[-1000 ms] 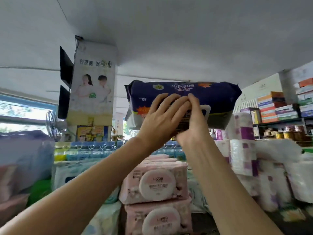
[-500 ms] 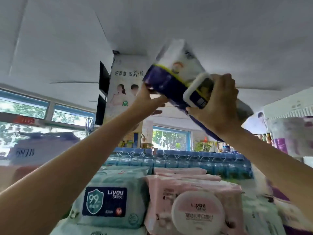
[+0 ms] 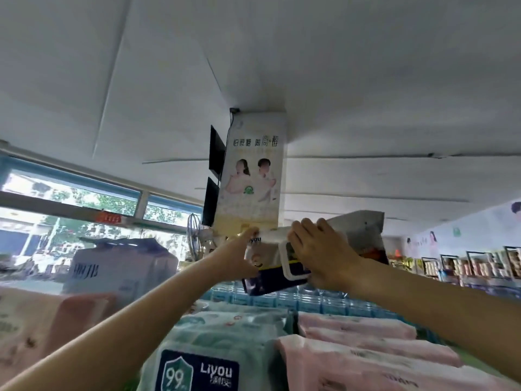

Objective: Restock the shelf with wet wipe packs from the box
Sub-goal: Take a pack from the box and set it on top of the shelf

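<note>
Nearest you, teal-and-white (image 3: 214,334) and pink soft-film wipe packs (image 3: 363,351) lie stacked on the shelf. Above them your left hand (image 3: 242,258) pinches the end, and your right hand (image 3: 321,255) curls over the white flip lid (image 3: 293,268), of the navy-and-white wet wipe pack (image 3: 270,277), held raised and tilted. It looks squashy, fairly heavy and slick-skinned; grip the ends, not the lid.

"Liyou", "99" on teal pack (image 3: 214,348)
</note>
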Motion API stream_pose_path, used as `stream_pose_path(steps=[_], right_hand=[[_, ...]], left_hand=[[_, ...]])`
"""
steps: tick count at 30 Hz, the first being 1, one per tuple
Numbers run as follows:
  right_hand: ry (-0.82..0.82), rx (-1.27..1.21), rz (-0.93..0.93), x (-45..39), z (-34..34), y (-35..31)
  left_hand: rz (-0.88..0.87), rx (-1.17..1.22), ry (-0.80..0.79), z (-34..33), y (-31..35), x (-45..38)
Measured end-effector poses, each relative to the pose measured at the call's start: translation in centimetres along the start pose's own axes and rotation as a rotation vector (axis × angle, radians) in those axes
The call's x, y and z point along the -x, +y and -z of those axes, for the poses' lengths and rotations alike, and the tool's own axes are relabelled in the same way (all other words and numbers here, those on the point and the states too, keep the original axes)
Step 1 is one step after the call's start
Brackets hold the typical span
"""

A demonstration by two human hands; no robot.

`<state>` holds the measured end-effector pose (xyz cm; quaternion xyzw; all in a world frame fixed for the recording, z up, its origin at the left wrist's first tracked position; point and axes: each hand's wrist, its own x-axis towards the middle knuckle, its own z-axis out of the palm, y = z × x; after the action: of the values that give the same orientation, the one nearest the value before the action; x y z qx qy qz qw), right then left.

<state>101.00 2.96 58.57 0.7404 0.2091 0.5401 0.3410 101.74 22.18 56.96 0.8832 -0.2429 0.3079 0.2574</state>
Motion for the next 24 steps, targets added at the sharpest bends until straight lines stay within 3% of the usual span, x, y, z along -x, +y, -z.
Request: stream_pose_path(steps=[5, 11, 14, 16, 18, 21, 24], right_hand=[[-0.174, -0.056, -0.015, -0.3, 0.0, -2.4], [-0.317, -0.106, -0.012, 1.4, -0.5, -3.0], [-0.515, -0.246, 0.090, 0.5, -0.4, -0.2], [-0.715, -0.358, -0.015, 0.5, 0.0, 2.2], [-0.770, -0.338, -0.092, 1.9, -0.1, 3.7], [-0.762, -0.300, -0.143, 4.1, -0.3, 3.4], [-0.730, -0.238, -0.161, 4.8, 0.8, 2.7]], left_hand=[[0.065, -0.283, -0.164, -1.3, -0.4, -1.7], [0.047, -0.333, -0.211, -2.1, -1.3, -1.4], [0.042, -0.377, -0.264, -2.2, -0.7, -2.1], [0.053, -0.393, -0.287, -2.2, -0.4, -2.2], [0.078, -0.415, -0.304, -2.3, -0.5, -1.9], [0.120, -0.458, -0.267, -2.2, -0.4, -1.2], [0.026, -0.469, -0.077, -1.5, 1.0, 0.0]])
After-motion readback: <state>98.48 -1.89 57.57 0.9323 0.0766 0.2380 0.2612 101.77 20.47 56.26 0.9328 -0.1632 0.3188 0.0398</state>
